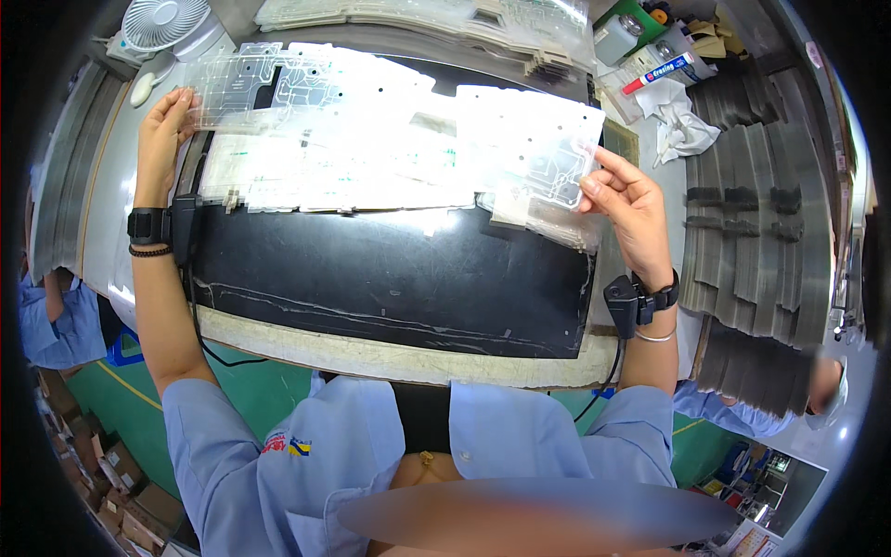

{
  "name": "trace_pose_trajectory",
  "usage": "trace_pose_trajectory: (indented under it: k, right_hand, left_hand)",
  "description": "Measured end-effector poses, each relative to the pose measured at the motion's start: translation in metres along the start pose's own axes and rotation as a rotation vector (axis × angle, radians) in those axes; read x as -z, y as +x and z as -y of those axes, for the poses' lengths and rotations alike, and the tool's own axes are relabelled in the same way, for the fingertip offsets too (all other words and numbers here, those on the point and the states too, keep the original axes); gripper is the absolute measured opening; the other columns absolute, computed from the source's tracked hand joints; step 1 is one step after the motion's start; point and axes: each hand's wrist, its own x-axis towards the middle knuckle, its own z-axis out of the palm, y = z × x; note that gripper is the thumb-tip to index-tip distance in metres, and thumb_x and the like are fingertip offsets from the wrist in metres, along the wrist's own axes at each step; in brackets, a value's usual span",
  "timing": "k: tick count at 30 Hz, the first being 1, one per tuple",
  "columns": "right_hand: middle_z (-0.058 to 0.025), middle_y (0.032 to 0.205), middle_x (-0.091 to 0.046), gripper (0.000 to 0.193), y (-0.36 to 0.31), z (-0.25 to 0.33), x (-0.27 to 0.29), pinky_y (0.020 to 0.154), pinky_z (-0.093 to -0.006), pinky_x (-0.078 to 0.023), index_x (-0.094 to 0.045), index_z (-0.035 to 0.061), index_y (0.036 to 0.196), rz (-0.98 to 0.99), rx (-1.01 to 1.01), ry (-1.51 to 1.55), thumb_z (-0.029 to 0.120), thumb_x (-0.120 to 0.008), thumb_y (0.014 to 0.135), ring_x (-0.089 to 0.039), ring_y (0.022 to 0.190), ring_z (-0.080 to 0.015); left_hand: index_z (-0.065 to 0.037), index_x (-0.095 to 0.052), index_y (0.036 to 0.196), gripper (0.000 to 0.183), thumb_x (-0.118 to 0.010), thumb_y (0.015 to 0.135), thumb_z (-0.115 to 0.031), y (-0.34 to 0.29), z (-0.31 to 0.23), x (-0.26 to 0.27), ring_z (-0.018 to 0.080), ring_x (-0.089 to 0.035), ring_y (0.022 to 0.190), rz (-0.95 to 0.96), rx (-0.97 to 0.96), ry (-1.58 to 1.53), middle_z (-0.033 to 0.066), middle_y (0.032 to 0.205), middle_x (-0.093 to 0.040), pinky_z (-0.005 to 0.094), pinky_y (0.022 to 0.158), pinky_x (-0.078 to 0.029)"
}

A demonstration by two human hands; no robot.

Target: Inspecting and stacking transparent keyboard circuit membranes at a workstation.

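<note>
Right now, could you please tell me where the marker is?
In the head view, the marker is at upper right, beyond the right hand, beside crumpled white tissue.

I'm at a pale worktop [278,340], front edge scuffed. Black panel [399,288] lies on it, glare near its middle from bright light. Green floor [271,395] below me, yellow line [130,386] running diagonally on my left. Blue stool [123,351] partly visible that side, open cardboard boxes [121,464] behind me. White fan [165,23] at far left corner. Room edges dark, can't make out walls.
</note>
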Motion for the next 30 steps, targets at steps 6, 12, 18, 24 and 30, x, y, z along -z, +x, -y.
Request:
trace_pose_trajectory:
  k: [6,12,18,24,30]
  right_hand:
    - [-0.0058,0.079,-0.06,0.035,0.0021,-0.002,0.0021,0.065,-0.0224,-0.047,-0.049,-0.0042,0.116,0.017,-0.03,0.019,0.005,-0.057,0.083,-0.057,0.068,-0.0098]
    - [-0.0048,0.078,-0.06,0.027,0.0033,-0.0052,0.0038,0.064,-0.0218,-0.047,-0.052,-0.0027,0.108,0.02,-0.058,0.054,0.008,-0.056,0.084,-0.057,0.068,-0.0093]
    - [-0.0039,0.076,-0.06,0.015,0.005,-0.0058,0.0035,0.063,-0.0208,-0.047,-0.053,0.0013,0.098,0.034,-0.064,0.085,0.008,-0.056,0.084,-0.058,0.067,-0.0087]
    - [-0.0037,0.073,-0.06,0.017,0.0062,-0.0098,0.0047,0.062,-0.0202,-0.046,-0.051,0.0047,0.096,0.013,-0.062,0.134,0.005,-0.059,0.081,-0.058,0.066,-0.0082]
    - [-0.0053,0.076,-0.06,0.034,0.0054,-0.0041,-0.0016,0.064,-0.0201,-0.046,-0.045,0.0027,0.109,-0.011,-0.048,0.093,0.003,-0.062,0.079,-0.058,0.067,-0.0091]
  left_hand:
    - [-0.002,-0.055,0.105,0.026,-0.054,0.087,-0.021,-0.002,-0.0017,-0.0015,0.0062,-0.055,0.076,-0.019,0.006,0.012,0.0016,0.09,-0.059,0.0185,0.067,-0.044]
    - [-0.002,-0.055,0.105,0.025,-0.054,0.087,-0.019,-0.0017,-0.0026,0.0,0.0066,-0.055,0.076,0.006,0.003,-0.005,0.0019,0.091,-0.059,0.0186,0.069,-0.046]
    - [-0.002,-0.057,0.102,0.023,-0.054,0.087,-0.019,-0.0025,-0.0024,0.0005,0.0062,-0.055,0.076,0.018,0.0,-0.001,0.0015,0.09,-0.059,0.0182,0.068,-0.045]
    - [-0.003,-0.057,0.102,0.022,-0.054,0.087,-0.019,-0.0023,-0.0026,-0.0012,0.0049,-0.055,0.075,-0.005,0.017,0.042,0.001,0.089,-0.059,0.018,0.067,-0.045]
    - [-0.006,-0.057,0.103,0.022,-0.053,0.088,-0.022,0.0001,0.0008,0.0021,0.0039,-0.055,0.075,0.008,0.012,0.041,-0.0009,0.089,-0.06,0.0168,0.065,-0.045]
